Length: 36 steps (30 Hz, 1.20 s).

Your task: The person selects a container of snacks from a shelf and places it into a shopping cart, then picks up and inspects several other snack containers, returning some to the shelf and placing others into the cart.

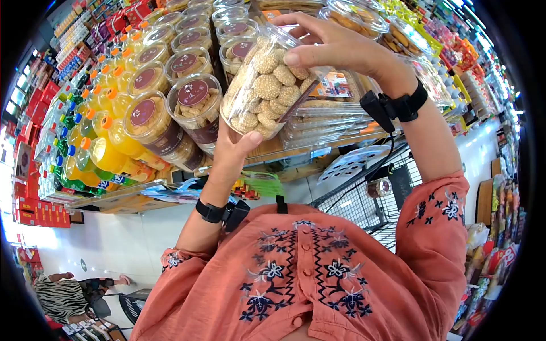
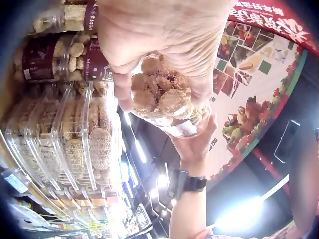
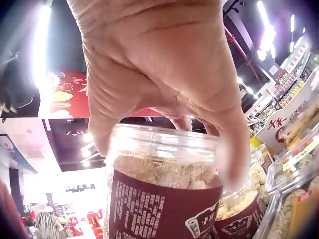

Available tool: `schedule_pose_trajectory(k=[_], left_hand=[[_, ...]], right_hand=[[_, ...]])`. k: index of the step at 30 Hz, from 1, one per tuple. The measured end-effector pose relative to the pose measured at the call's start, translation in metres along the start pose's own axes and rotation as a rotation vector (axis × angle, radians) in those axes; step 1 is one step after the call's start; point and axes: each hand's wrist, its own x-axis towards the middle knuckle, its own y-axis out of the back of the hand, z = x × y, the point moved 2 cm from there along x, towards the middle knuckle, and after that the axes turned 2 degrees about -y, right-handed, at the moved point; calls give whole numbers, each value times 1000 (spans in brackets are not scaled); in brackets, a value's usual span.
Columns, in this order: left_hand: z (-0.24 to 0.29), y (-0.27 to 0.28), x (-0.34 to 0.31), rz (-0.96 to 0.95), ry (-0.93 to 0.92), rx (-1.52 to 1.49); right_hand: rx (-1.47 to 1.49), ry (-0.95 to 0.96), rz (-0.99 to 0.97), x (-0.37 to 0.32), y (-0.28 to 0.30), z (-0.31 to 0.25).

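My left hand point(image 1: 232, 150) grips the clear jar point(image 1: 266, 91) at its base end, thumb pressed against the base. My right hand point(image 1: 347, 50) grips the same jar at its lid end, thumb and fingers spread around the rim. The jar is tilted, held above the front edge of the desk point(image 1: 268, 150), and contains round, seed-coated pieces; a maroon label point(image 3: 164, 206) wraps its side. Adjacent units: lidded jars point(image 1: 195, 101) with maroon lid stickers, just beside it on the left hand's side; flat clear packs point(image 1: 327, 122), stacked on the other side. A shopping cart point(image 1: 355, 198) stands below the desk's level, containing one small jar point(image 1: 379, 187).
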Motion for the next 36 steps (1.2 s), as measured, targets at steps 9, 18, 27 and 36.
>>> schedule_pose_trajectory(k=[9, 18, 27, 36], left_hand=[[8, 3, 8, -131, 273, -410], [7, 4, 4, -192, 363, -435], [-1, 25, -5, -170, 492, -473], [-23, 23, -18, -276, 521, -483]], right_hand=[[-165, 262, 232, -32, -31, -44], [-384, 427, 331, -49, -75, -70], [-262, 245, 366, -44, -69, -48], [-204, -30, 394, -51, -85, -43]])
